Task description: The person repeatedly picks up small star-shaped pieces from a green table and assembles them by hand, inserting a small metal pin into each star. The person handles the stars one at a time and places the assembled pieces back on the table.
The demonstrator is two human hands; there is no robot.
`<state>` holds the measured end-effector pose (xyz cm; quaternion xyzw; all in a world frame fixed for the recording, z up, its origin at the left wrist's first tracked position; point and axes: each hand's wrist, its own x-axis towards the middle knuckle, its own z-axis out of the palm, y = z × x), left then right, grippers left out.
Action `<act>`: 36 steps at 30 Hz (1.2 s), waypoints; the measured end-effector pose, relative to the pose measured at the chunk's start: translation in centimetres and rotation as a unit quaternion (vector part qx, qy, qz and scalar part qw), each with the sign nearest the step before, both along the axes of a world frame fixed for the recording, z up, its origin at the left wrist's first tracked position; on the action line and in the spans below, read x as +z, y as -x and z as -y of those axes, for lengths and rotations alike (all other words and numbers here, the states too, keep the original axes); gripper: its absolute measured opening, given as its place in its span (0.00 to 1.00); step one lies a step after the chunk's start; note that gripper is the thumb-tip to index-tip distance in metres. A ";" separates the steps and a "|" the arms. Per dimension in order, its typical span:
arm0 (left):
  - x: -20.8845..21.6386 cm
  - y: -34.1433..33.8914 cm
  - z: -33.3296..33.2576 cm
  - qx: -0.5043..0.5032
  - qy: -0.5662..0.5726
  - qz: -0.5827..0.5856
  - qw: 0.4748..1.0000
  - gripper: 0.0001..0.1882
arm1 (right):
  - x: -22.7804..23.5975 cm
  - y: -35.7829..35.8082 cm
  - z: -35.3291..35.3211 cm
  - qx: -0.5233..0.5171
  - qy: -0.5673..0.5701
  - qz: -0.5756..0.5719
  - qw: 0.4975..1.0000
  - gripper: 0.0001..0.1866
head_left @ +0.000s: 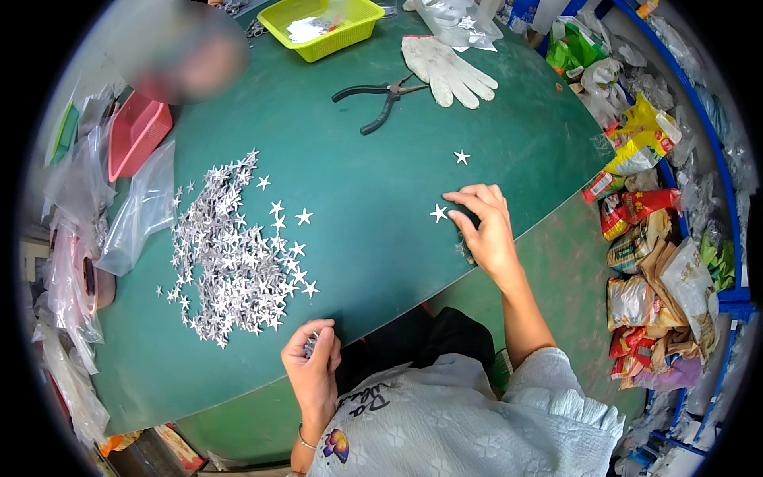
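My left hand (312, 366) is closed at the near edge of the table. Several small grey star-shaped pieces (311, 343) show between its thumb and curled fingers. My right hand (486, 226) is open over the right side of the table, thumb and forefinger apart. Just left of those fingertips lies a single silvery starfish-shaped piece (439, 213), which they do not seem to touch. Another loose star (462, 157) rests a little farther away. To the left spreads a large heap of the same stars (230, 258), with a few scattered along its right side.
Black-handled pliers (389, 97) and a white work glove (447, 71) lie toward the far side. Behind them stands a yellow-green basket (322, 32). A pink bin (137, 135) and clear plastic bags (141, 211) line the left. Packed shelving (699, 238) runs along the right.
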<state>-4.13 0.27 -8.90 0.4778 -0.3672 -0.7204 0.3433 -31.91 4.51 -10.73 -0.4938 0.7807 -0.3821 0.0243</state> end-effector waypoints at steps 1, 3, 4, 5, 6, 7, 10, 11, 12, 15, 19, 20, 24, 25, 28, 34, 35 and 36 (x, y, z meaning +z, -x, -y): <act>0.0 0.1 0.0 -0.001 0.001 0.001 1.000 0.04 | -0.2 0.1 0.0 0.000 -0.006 -0.008 1.000 0.08; 0.0 0.4 -0.1 0.001 0.001 0.004 1.000 0.04 | -0.5 0.3 0.0 0.004 -0.018 -0.025 1.000 0.06; 0.0 0.7 -0.1 0.001 0.001 0.005 1.000 0.04 | -0.4 0.3 0.0 0.000 -0.004 -0.019 1.000 0.05; 0.0 0.8 -0.1 0.000 0.001 0.002 1.000 0.04 | -0.5 0.2 0.0 0.001 0.013 -0.003 1.000 0.04; 0.0 0.9 -0.1 -0.001 0.001 -0.002 1.000 0.04 | -0.5 0.2 -0.1 0.002 0.030 0.013 0.999 0.04; 0.0 1.1 -0.1 -0.002 0.001 -0.005 1.000 0.04 | -0.5 0.1 -0.1 0.002 0.047 0.028 0.999 0.04; -0.1 1.2 -0.1 -0.009 -0.007 -0.005 1.000 0.05 | -0.1 -1.1 -0.1 0.019 0.100 0.116 0.988 0.03; 0.0 1.2 -0.1 -0.012 -0.009 -0.009 1.000 0.06 | 0.1 -1.8 0.0 0.044 0.115 0.133 0.983 0.04; 0.1 1.4 -0.1 -0.014 -0.010 -0.013 1.000 0.06 | 0.4 -2.6 0.1 0.069 0.129 0.150 0.978 0.04; 0.4 2.0 0.1 -0.032 0.006 -0.052 0.998 0.11 | 1.6 -5.3 0.2 0.143 0.156 0.138 0.967 0.06; 1.1 2.3 0.4 -0.077 -0.016 -0.066 0.995 0.09 | 2.4 -8.7 0.0 0.239 0.175 0.070 0.953 0.10; 1.3 2.3 0.4 -0.082 -0.026 -0.072 0.994 0.05 | 2.3 -9.3 0.0 0.252 0.178 0.059 0.950 0.11; 1.7 1.3 0.4 -0.062 -0.028 -0.101 0.993 0.03 | 2.6 -10.7 0.4 0.267 0.157 0.149 0.939 0.11; 1.9 1.0 0.4 -0.066 -0.035 -0.100 0.992 0.04 | 2.8 -11.0 0.4 0.261 0.142 0.191 0.935 0.11; 2.2 0.6 0.5 -0.074 -0.049 -0.099 0.991 0.06 | 2.5 -11.1 0.5 0.294 0.123 0.240 0.917 0.09; 2.0 -0.2 0.5 -0.095 -0.110 -0.127 0.981 0.09 | 2.8 -11.9 0.4 0.292 0.092 0.336 0.891 0.06; 2.0 -0.3 0.6 -0.093 -0.138 -0.150 0.975 0.09 | 2.9 -12.0 0.4 0.293 0.088 0.334 0.891 0.05; 1.9 -0.4 0.7 -0.090 -0.166 -0.172 0.967 0.09 | 3.0 -12.1 0.4 0.295 0.085 0.332 0.892 0.05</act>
